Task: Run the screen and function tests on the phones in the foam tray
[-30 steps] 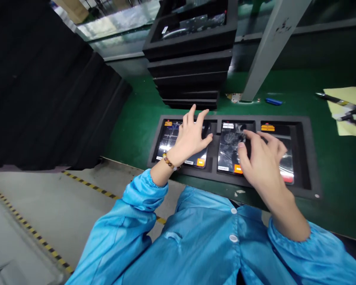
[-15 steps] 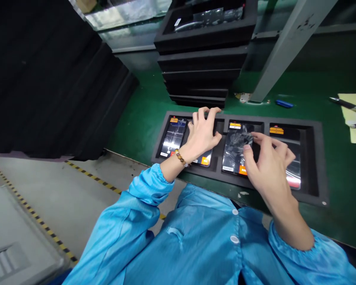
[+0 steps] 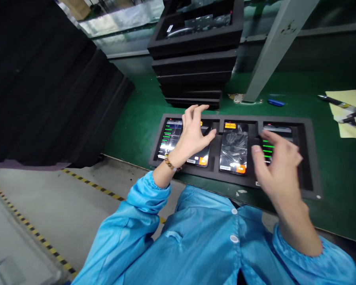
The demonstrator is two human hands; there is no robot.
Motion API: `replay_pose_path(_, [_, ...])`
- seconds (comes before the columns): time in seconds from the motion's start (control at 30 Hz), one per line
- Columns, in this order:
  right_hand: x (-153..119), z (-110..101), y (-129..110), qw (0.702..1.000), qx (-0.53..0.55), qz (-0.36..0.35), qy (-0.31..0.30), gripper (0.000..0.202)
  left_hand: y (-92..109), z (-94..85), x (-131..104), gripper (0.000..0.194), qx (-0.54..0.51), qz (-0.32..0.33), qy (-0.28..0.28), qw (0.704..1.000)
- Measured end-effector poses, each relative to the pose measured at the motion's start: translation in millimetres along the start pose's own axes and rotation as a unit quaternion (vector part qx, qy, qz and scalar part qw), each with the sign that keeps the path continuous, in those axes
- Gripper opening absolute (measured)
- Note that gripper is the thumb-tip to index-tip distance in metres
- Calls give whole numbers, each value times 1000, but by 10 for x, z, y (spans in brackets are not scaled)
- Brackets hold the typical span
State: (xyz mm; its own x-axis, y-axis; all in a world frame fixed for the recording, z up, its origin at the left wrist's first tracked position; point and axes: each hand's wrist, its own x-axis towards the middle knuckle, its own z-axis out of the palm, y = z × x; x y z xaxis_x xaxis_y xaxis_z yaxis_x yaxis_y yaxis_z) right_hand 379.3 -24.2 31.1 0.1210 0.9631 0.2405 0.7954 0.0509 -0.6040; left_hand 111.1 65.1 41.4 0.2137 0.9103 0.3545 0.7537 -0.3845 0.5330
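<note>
A black foam tray [image 3: 216, 150] holds several smartphones in a row of compartments. My left hand [image 3: 192, 134], wearing a bead bracelet, hovers with fingers spread over the second phone [image 3: 203, 157], partly covering it. Beside it, the leftmost phone [image 3: 169, 136] shows green lines on its screen. The third phone [image 3: 233, 148] lies uncovered between my hands, with orange and white labels on its display. My right hand [image 3: 277, 162] is over the rightmost phone [image 3: 267, 148], thumb and fingers apart and slightly blurred. That phone also displays green lines. Whether my right fingertips touch it, I cannot tell.
Behind the tray rises a stack of black foam trays [image 3: 194, 67]. A grey metal post [image 3: 269, 55] stands to its right, near a blue pen cap [image 3: 275, 103]. Pens [image 3: 341, 103] lie on yellow paper [image 3: 351, 130] at right. Dark stacked material [image 3: 47, 87] fills the left.
My right hand has moved right, off the third phone to the rightmost one. The outer two phones' screens now show green lines. My left hand stays over the second phone.
</note>
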Motion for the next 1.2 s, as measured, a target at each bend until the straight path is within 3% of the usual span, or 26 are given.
replay_pose_path(0.1, [-66, -270, 372, 997, -31, 14, 70, 58, -252, -378, -177, 60, 17, 6, 29, 999])
replay_pose_path(0.23, [-185, -494, 767, 998, -44, -21, 45, 51, -694, -818, -557, 47, 68, -124, 96, 985])
replay_pose_path(0.3, [-241, -523, 823, 998, -30, -47, 33, 46, -863, -906, -738, 49, 48, -163, 73, 983])
replay_pose_path(0.47, [-231, -531, 722, 996, -50, -73, -24, 36, -1011, -863, -947, 43, 19, -151, 19, 988])
replay_pose_path(0.63, [-28, -530, 692, 992, -82, -52, -83, 46, -1097, -810, -859, 49, 49, -139, -32, 989])
replay_pose_path(0.9, [256, -465, 729, 991, -87, -25, -102, 51, -1168, -775, -710, 55, 71, -127, -47, 988])
replay_pose_path(1.0, [186, -509, 676, 993, -74, -25, -89, 50, -1145, -770, -719, 55, 73, -115, -42, 990])
replay_pose_path(1.2, [-201, -635, 638, 996, -47, -68, -24, 40, -1057, -791, -753, 51, 63, -99, 18, 993])
